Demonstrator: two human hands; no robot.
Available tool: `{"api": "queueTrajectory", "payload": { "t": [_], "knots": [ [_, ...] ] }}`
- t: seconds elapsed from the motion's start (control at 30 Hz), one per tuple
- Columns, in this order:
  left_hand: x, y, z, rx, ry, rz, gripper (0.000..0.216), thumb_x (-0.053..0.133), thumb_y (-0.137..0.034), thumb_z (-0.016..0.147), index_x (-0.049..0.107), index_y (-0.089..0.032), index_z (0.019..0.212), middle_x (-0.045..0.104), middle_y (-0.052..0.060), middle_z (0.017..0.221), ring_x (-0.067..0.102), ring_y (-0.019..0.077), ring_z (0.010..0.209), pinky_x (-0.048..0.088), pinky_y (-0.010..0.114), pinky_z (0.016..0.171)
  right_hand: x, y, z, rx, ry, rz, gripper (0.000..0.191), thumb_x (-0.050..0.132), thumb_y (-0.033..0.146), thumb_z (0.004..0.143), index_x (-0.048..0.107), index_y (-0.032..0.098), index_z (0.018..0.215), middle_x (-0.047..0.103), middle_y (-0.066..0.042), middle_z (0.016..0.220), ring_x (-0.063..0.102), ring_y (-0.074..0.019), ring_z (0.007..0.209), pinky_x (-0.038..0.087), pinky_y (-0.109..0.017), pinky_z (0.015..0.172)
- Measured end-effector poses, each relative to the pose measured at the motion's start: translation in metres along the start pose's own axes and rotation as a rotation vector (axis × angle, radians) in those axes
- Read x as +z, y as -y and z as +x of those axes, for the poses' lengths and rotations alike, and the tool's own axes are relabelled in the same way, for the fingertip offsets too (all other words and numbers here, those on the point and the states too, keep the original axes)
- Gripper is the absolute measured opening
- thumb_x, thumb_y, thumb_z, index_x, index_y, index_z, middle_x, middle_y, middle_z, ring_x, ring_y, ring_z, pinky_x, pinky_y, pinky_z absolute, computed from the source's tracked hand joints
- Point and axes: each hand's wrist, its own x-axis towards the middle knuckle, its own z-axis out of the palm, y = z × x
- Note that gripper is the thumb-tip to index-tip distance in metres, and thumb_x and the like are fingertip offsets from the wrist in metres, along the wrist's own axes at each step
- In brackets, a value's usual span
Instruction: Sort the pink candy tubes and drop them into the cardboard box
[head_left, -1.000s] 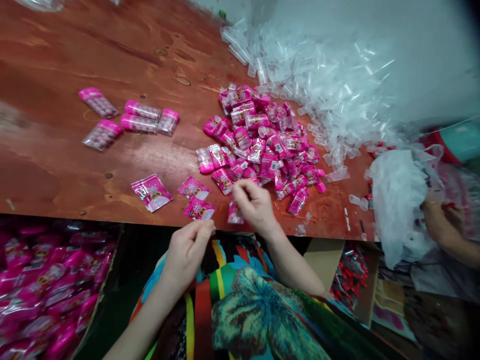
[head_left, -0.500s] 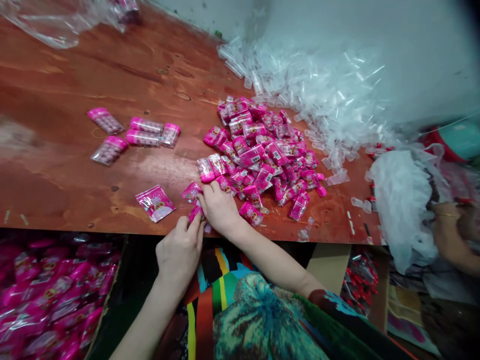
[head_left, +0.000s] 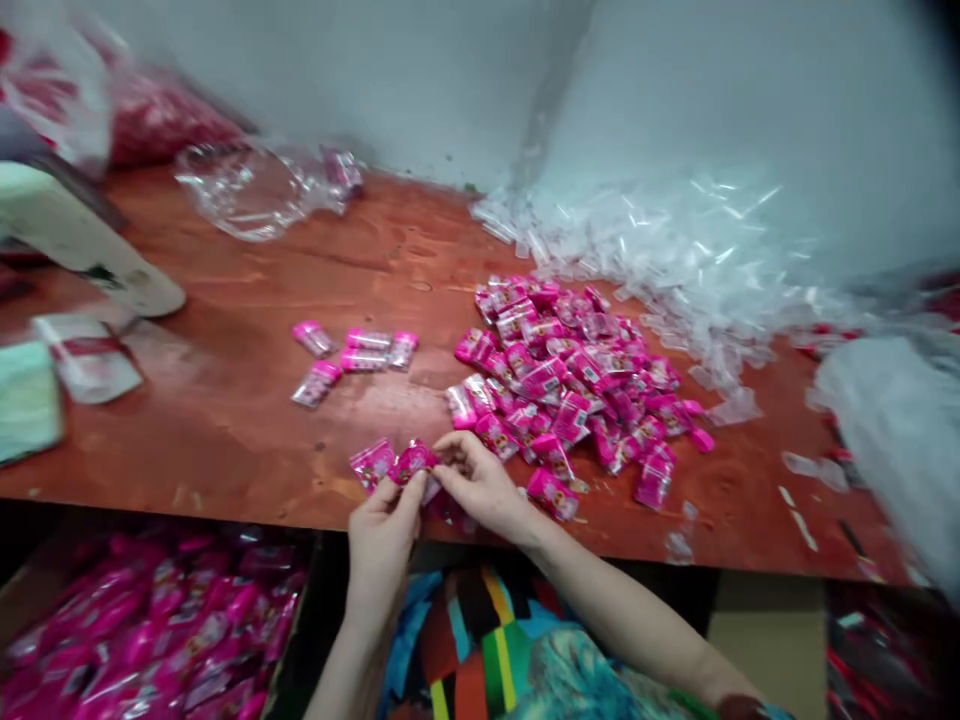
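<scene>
My left hand (head_left: 384, 530) and my right hand (head_left: 480, 482) meet at the table's near edge, both pinching the same small pink sachet (head_left: 415, 461). Another pink sachet (head_left: 371, 462) lies flat just left of it. A heap of small pink packets (head_left: 570, 375) lies right behind my right hand. Farther left on the wood lie several clear capsules with pink caps (head_left: 356, 355).
The brown wooden table (head_left: 225, 440) carries a heap of clear plastic tubes (head_left: 675, 270) at the back right, a crumpled clear bag (head_left: 255, 185) at the back left and a white device (head_left: 82, 245) at far left. A box of pink packets (head_left: 150, 630) sits below left.
The view has tilted up and drawn back. Both hands lifted a pink sachet from the table edge and now hold it between them.
</scene>
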Motion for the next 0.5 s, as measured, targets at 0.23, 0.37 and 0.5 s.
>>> {"api": "queueTrajectory", "payload": {
  "t": [0.23,0.37,0.5],
  "knots": [
    [-0.004,-0.011,0.016,-0.03,-0.129,-0.103,0.058,0.092,-0.06,0.069,0.05,-0.023,0.052,0.04,-0.006,0.042,0.034,0.0093,0.042,0.024,0.026,0.044,0.021,0.008,0.028,-0.143,0.032,-0.158,0.011,0.054,0.024,0.099,0.064,0.023,0.105,0.073,-0.002,0.093,0.07,-0.0188,0.084,0.057,-0.031,0.078],
    [-0.01,-0.013,0.026,-0.036,-0.164,-0.141,0.061,0.095,-0.058,0.066,0.049,-0.022,0.052,0.041,-0.006,0.04,0.037,0.008,0.04,0.026,0.024,0.043,0.032,0.01,0.03,-0.198,0.074,-0.298,0.017,0.051,0.017,0.1,0.065,0.023,0.108,0.076,-0.004,0.095,0.073,-0.0208,0.083,0.057,-0.033,0.079],
    [-0.016,-0.02,0.028,-0.112,-0.132,-0.274,0.06,0.101,-0.052,0.058,0.049,-0.022,0.053,0.038,-0.008,0.039,0.033,0.0068,0.039,0.024,0.023,0.042,0.033,0.009,0.044,-0.205,0.177,-0.365,0.019,0.052,0.016,0.104,0.067,0.023,0.114,0.079,-0.005,0.096,0.075,-0.0234,0.084,0.058,-0.034,0.078]
  ]
}}
